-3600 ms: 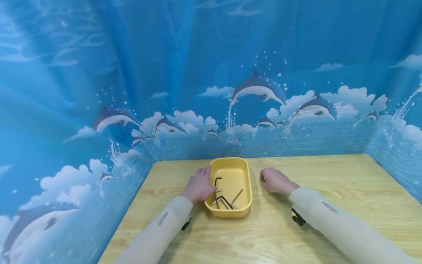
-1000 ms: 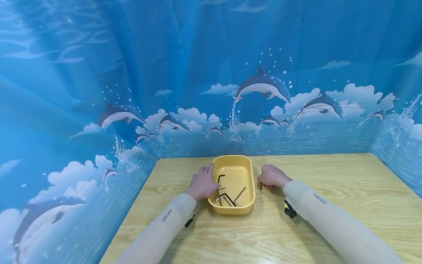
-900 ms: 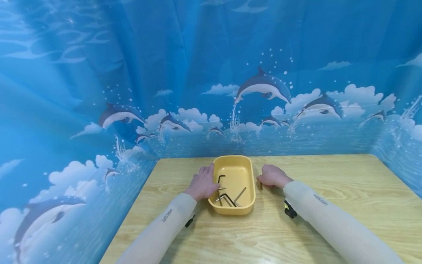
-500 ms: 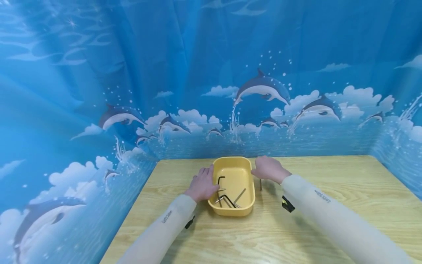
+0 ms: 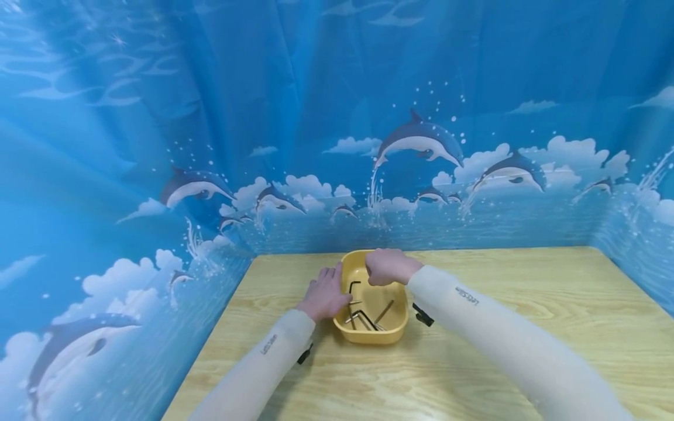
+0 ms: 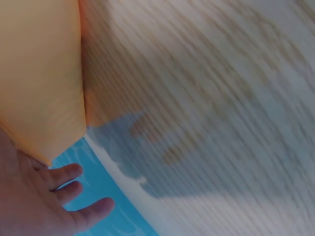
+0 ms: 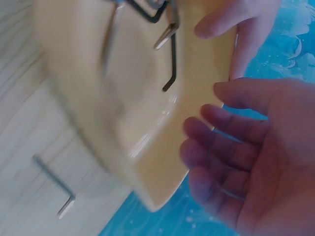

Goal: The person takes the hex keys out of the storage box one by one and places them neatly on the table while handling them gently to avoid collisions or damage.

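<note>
My left hand (image 5: 323, 294) holds the left wall of a yellow plastic tray (image 5: 404, 318), thumb over the rim and fingers along the outside. Several L-shaped hex keys lie in the tray, among them a black hex key (image 5: 367, 319) and a smaller black one near the left wall. My right hand (image 5: 388, 266) hovers above the tray's back right part. In the right wrist view its fingers are loosely bent with nothing between them. A silver hex key (image 7: 54, 181) lies on the table beside the tray; in the head view my right sleeve hides it.
The tray stands near the back edge of a light wooden table (image 5: 326, 380). A blue curtain (image 5: 295, 117) printed with dolphins rises behind and to the left. Wood surface extends in front and to the right.
My right hand was beside a hex key on the table right of the tray. It has lifted off that key and moved left over the tray. The left hand keeps its place.
</note>
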`<state>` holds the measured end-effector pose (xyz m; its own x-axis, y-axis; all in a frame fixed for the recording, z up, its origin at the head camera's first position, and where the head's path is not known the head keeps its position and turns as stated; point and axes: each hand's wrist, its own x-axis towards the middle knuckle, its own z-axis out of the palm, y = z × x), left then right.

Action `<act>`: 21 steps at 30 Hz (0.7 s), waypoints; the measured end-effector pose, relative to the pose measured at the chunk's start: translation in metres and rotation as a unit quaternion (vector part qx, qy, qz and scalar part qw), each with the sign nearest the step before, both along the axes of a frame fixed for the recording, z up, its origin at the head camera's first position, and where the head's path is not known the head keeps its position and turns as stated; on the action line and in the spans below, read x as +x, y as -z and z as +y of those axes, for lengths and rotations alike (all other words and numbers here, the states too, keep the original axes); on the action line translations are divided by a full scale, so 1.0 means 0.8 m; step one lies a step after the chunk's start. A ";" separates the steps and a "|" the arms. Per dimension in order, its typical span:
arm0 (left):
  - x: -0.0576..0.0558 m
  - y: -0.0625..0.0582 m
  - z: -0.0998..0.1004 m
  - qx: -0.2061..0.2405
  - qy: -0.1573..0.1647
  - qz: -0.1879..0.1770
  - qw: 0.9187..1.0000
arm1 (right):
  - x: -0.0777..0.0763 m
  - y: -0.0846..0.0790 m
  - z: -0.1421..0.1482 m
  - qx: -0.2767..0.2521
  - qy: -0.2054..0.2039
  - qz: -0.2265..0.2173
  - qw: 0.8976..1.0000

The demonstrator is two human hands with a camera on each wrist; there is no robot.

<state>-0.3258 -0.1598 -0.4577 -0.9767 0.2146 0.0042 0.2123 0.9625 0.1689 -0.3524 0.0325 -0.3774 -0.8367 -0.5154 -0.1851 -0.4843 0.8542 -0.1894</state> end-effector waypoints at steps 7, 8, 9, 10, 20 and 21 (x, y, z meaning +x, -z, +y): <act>0.000 0.000 -0.004 0.008 0.005 0.003 1.000 | -0.014 0.003 -0.032 -0.013 0.043 -0.062 0.997; 0.000 0.000 -0.004 0.007 0.006 0.003 1.000 | -0.017 0.005 -0.035 -0.019 0.048 -0.070 0.996; 0.000 0.000 -0.005 0.006 0.005 0.003 1.000 | -0.020 0.007 -0.038 -0.026 0.052 -0.077 0.995; 0.000 0.000 -0.004 0.006 0.005 0.003 1.000 | -0.022 0.009 -0.041 -0.034 0.055 -0.084 0.994; 0.000 0.004 0.000 0.005 0.000 0.013 1.000 | -0.049 0.044 -0.069 -0.056 0.053 -0.106 0.991; 0.000 0.003 0.000 0.006 -0.001 0.011 1.000 | -0.049 0.047 -0.071 -0.053 0.047 -0.102 0.992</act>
